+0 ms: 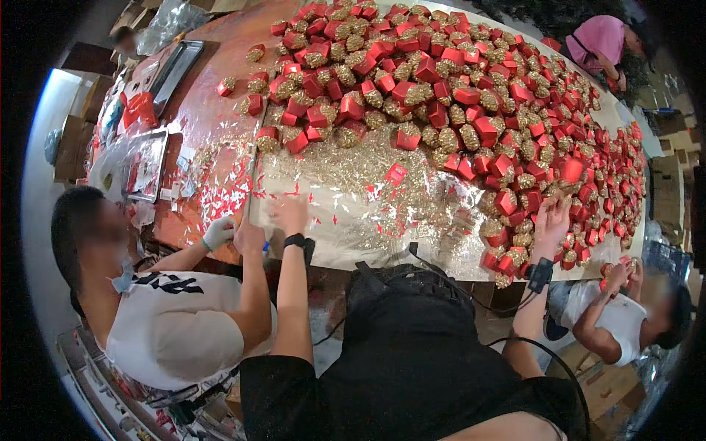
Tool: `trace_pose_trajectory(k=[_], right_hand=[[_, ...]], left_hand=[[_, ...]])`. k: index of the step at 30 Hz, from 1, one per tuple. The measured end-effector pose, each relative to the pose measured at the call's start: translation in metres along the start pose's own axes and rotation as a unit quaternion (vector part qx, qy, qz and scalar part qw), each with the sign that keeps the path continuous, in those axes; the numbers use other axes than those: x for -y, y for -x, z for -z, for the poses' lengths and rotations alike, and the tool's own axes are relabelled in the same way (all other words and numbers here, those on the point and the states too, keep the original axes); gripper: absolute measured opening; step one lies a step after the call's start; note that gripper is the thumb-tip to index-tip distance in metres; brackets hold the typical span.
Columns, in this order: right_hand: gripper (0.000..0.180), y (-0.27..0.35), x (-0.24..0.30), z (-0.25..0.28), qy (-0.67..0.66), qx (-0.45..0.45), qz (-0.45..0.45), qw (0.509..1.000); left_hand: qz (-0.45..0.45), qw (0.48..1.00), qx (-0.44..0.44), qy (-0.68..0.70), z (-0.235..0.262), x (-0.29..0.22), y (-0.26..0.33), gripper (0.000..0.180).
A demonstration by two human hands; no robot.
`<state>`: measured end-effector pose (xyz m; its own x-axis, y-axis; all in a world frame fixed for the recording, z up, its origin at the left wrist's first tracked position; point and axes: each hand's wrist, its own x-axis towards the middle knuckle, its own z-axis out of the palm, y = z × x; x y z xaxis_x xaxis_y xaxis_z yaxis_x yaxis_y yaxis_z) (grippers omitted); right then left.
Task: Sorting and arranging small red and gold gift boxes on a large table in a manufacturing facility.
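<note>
My left hand [289,213] is over the near left of the table, above scattered red and white paper scraps [228,192]. It is smeared by motion, so its fingers and anything in them cannot be made out. My right hand [551,220] reaches up at the near edge of a big heap of ornaments [412,95], each a red faceted pot with a gold glittery cone. Just beyond its fingertips is a blurred red pot [571,170]; whether the fingers touch it is unclear. One small red piece [396,174] lies on the gold-glittered sheet [331,235] between my hands.
Close on my left, a co-worker with a white glove [218,232] works at the table. Another co-worker [610,316] handles a red piece at right; a person in pink [596,40] bends at far right. Metal trays [147,165] and plastic bags [140,110] lie at left.
</note>
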<state>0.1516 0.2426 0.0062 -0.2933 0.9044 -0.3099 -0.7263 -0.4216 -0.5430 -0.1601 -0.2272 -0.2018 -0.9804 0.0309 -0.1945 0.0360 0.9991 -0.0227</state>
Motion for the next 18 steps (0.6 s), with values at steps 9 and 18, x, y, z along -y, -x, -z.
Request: trace_pose_trajectory(k=[9,18], right_hand=[[0.017,0.002,-0.160,0.039,0.587,0.344,-0.111,0.725],[0.032,-0.014,-0.302,0.008,0.696,0.596,0.225,0.331]], left_hand=[[-0.226,0.973,-0.032,0.040,-0.010,-0.068,0.077,0.071],[-0.241,0.960,0.068,0.126,0.027,-0.151,0.100,0.084]])
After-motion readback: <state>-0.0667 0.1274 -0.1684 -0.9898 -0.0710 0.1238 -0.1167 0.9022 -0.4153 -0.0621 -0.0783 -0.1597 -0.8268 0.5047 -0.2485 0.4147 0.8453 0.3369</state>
